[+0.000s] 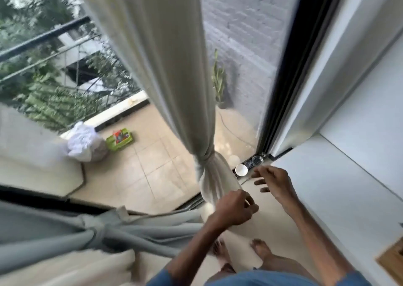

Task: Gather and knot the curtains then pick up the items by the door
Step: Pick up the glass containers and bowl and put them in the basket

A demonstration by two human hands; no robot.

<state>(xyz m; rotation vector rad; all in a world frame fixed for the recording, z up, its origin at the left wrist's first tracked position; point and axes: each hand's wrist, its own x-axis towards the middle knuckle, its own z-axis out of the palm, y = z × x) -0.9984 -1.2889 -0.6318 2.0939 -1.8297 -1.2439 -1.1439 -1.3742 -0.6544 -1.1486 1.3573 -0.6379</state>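
Observation:
A cream curtain (165, 72) hangs down the middle of the glass door and is tied in a knot (204, 157) near the floor. A grey curtain (135, 231) at the lower left is knotted too, at a knot (93, 231). By the door track stand a white cup (241, 169) and a clear glass (257, 160). My right hand (272, 182) reaches toward them with fingers spread, holding nothing. My left hand (234, 208) hovers just below the cream curtain's tail, fingers loosely curled and empty.
A black door frame (281, 85) and a white wall (357, 115) stand to the right. Outside on the tiled balcony lie a white bag (84, 143) and a green box (120, 142). My bare feet (260, 247) stand on the pale floor. A wooden corner (392, 261) shows at the right edge.

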